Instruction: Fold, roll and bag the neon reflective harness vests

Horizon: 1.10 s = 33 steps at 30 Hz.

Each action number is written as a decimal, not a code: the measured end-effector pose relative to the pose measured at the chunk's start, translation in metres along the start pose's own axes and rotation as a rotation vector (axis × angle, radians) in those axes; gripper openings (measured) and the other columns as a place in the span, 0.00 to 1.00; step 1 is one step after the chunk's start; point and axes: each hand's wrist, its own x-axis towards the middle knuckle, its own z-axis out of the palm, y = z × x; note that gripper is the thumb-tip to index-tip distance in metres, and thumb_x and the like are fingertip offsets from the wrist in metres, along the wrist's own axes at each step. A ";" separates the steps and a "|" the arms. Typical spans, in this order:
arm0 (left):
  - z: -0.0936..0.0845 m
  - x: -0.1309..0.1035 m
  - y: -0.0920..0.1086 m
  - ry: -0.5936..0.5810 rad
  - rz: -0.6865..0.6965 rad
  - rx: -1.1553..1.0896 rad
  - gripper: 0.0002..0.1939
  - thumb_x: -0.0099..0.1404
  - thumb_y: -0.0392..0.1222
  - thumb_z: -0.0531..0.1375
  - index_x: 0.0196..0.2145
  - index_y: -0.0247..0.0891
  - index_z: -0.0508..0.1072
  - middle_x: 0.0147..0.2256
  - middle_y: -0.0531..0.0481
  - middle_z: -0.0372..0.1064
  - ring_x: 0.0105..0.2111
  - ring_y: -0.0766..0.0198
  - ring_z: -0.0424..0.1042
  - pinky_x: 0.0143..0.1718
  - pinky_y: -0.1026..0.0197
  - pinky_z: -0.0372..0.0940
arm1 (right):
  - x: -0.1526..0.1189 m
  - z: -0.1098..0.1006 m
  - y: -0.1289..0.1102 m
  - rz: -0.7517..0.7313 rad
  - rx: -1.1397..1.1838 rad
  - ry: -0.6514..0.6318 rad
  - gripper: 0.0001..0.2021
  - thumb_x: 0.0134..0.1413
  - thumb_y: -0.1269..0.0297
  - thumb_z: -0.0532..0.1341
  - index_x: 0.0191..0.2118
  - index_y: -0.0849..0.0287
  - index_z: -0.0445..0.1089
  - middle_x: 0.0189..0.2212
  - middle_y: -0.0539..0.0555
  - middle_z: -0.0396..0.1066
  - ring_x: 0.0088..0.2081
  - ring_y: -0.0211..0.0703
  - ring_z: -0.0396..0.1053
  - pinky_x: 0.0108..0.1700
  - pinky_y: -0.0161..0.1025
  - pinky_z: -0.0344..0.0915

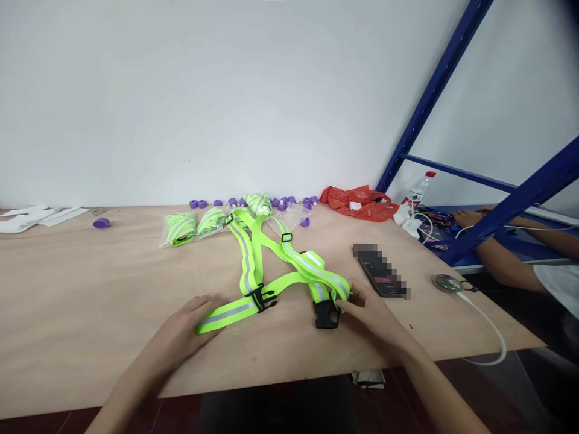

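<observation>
A fluorescent yellow-green reflective vest (246, 262) made of elastic straps with grey reflective stripes lies spread on the wooden table. My left hand (192, 325) holds the folded left end of its waist strap. At the right side, my right hand (371, 310) grips a strap loop between thumb and fingers; part of that grip is hidden. Between my hands are a black pronged buckle half (261, 298) on the left and a black socket buckle half (325, 315) on the right, apart from each other. A black slider (286, 237) sits on an upper strap.
Bagged reflective vests (181, 228) and several purple caps (233, 202) line the back. A red plastic bag (357, 202), a phone (382, 271) and a round cabled device (447, 283) are on the right. Beyond the blue metal frame (429, 96) is another person's arm (502, 262).
</observation>
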 end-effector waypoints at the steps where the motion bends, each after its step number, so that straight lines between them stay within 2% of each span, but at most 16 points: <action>1: -0.001 -0.004 -0.005 0.003 -0.007 0.002 0.24 0.64 0.41 0.60 0.58 0.52 0.72 0.56 0.49 0.72 0.54 0.50 0.72 0.54 0.53 0.69 | 0.002 -0.001 0.002 0.010 0.088 0.028 0.16 0.52 0.50 0.66 0.42 0.55 0.72 0.41 0.57 0.77 0.46 0.55 0.74 0.49 0.48 0.70; 3: -0.005 -0.013 -0.018 -0.001 -0.029 0.006 0.23 0.65 0.44 0.61 0.58 0.53 0.72 0.57 0.50 0.72 0.55 0.50 0.72 0.55 0.53 0.68 | 0.006 -0.006 0.007 0.039 0.260 0.105 0.18 0.50 0.47 0.66 0.41 0.54 0.70 0.39 0.56 0.77 0.43 0.54 0.75 0.45 0.45 0.71; 7: -0.017 -0.030 -0.040 -0.001 -0.110 -0.002 0.20 0.66 0.50 0.61 0.56 0.52 0.74 0.55 0.51 0.73 0.55 0.50 0.72 0.55 0.56 0.67 | 0.011 -0.015 0.012 0.118 0.393 0.283 0.18 0.49 0.44 0.66 0.31 0.52 0.63 0.25 0.48 0.68 0.27 0.44 0.69 0.29 0.38 0.66; 9: -0.025 -0.038 -0.049 0.016 -0.159 -0.017 0.20 0.66 0.53 0.60 0.55 0.51 0.74 0.55 0.51 0.73 0.55 0.51 0.72 0.54 0.57 0.67 | 0.014 -0.021 0.013 0.137 0.378 0.298 0.19 0.49 0.43 0.65 0.33 0.52 0.63 0.22 0.45 0.63 0.22 0.40 0.64 0.25 0.36 0.61; 11: -0.033 -0.045 -0.058 0.031 -0.204 -0.029 0.20 0.66 0.54 0.61 0.55 0.52 0.74 0.55 0.52 0.73 0.54 0.51 0.73 0.52 0.58 0.68 | 0.016 -0.028 0.014 0.147 0.288 0.256 0.20 0.50 0.41 0.64 0.37 0.51 0.66 0.19 0.43 0.60 0.20 0.39 0.60 0.23 0.36 0.57; 13: -0.041 -0.052 -0.069 0.048 -0.234 -0.039 0.20 0.65 0.55 0.62 0.54 0.52 0.75 0.54 0.53 0.74 0.52 0.50 0.74 0.50 0.58 0.69 | 0.019 -0.036 0.015 0.122 0.100 0.214 0.22 0.50 0.40 0.63 0.40 0.52 0.68 0.21 0.45 0.65 0.23 0.42 0.65 0.26 0.37 0.61; 15: -0.046 -0.058 -0.081 0.070 -0.244 -0.046 0.21 0.63 0.57 0.64 0.52 0.53 0.76 0.52 0.53 0.76 0.50 0.49 0.75 0.48 0.56 0.70 | 0.022 -0.043 0.015 0.095 -0.134 0.197 0.22 0.51 0.40 0.62 0.41 0.53 0.71 0.31 0.51 0.74 0.34 0.48 0.72 0.36 0.41 0.67; 17: -0.050 -0.062 -0.091 0.091 -0.242 -0.040 0.20 0.61 0.58 0.65 0.51 0.54 0.76 0.51 0.55 0.76 0.49 0.49 0.75 0.48 0.55 0.71 | 0.025 -0.046 0.016 0.118 -0.328 0.192 0.23 0.51 0.40 0.61 0.42 0.54 0.72 0.38 0.55 0.77 0.42 0.54 0.74 0.45 0.45 0.68; 19: -0.052 -0.063 -0.097 0.101 -0.232 -0.020 0.21 0.60 0.58 0.66 0.51 0.58 0.75 0.50 0.58 0.77 0.49 0.49 0.76 0.48 0.54 0.71 | 0.028 -0.044 0.016 0.179 -0.432 0.190 0.26 0.50 0.40 0.61 0.46 0.56 0.72 0.39 0.58 0.78 0.42 0.56 0.75 0.45 0.47 0.69; 21: -0.054 -0.063 -0.097 0.114 -0.241 0.013 0.25 0.59 0.59 0.66 0.54 0.64 0.70 0.50 0.61 0.76 0.48 0.50 0.76 0.46 0.54 0.73 | 0.029 -0.040 0.015 0.191 -0.435 0.201 0.30 0.51 0.40 0.61 0.52 0.57 0.68 0.41 0.59 0.77 0.41 0.56 0.76 0.43 0.47 0.70; 24: -0.057 -0.061 -0.085 0.197 -0.239 0.100 0.33 0.59 0.63 0.64 0.60 0.70 0.60 0.55 0.59 0.71 0.51 0.48 0.74 0.44 0.50 0.73 | 0.023 -0.037 0.013 0.123 -0.385 0.299 0.31 0.53 0.42 0.59 0.56 0.57 0.65 0.46 0.61 0.76 0.42 0.54 0.76 0.41 0.45 0.72; 26: -0.056 -0.059 -0.070 0.295 -0.167 0.137 0.32 0.61 0.63 0.62 0.61 0.70 0.58 0.56 0.57 0.68 0.53 0.45 0.72 0.47 0.46 0.72 | 0.011 -0.040 0.012 0.068 -0.378 0.379 0.27 0.54 0.44 0.58 0.53 0.56 0.67 0.45 0.61 0.76 0.42 0.53 0.76 0.40 0.45 0.72; 28: -0.050 -0.056 -0.049 0.393 -0.057 0.124 0.28 0.64 0.58 0.60 0.60 0.69 0.60 0.53 0.55 0.69 0.50 0.46 0.73 0.48 0.46 0.70 | -0.006 -0.046 0.013 0.029 -0.379 0.447 0.22 0.55 0.45 0.57 0.47 0.55 0.71 0.43 0.60 0.77 0.41 0.53 0.75 0.40 0.45 0.72; 30: -0.036 -0.051 -0.023 0.448 0.058 0.081 0.25 0.66 0.49 0.60 0.60 0.65 0.63 0.49 0.52 0.72 0.46 0.49 0.74 0.47 0.49 0.70 | -0.027 -0.053 0.017 0.028 -0.379 0.499 0.19 0.56 0.45 0.56 0.41 0.54 0.72 0.41 0.59 0.77 0.39 0.53 0.75 0.38 0.44 0.72; 33: -0.005 -0.036 0.027 0.385 0.259 -0.004 0.23 0.67 0.38 0.58 0.57 0.57 0.67 0.47 0.50 0.75 0.45 0.53 0.76 0.46 0.53 0.72 | -0.053 -0.058 0.028 0.056 -0.398 0.471 0.18 0.56 0.45 0.56 0.38 0.53 0.72 0.39 0.59 0.77 0.37 0.54 0.75 0.39 0.46 0.72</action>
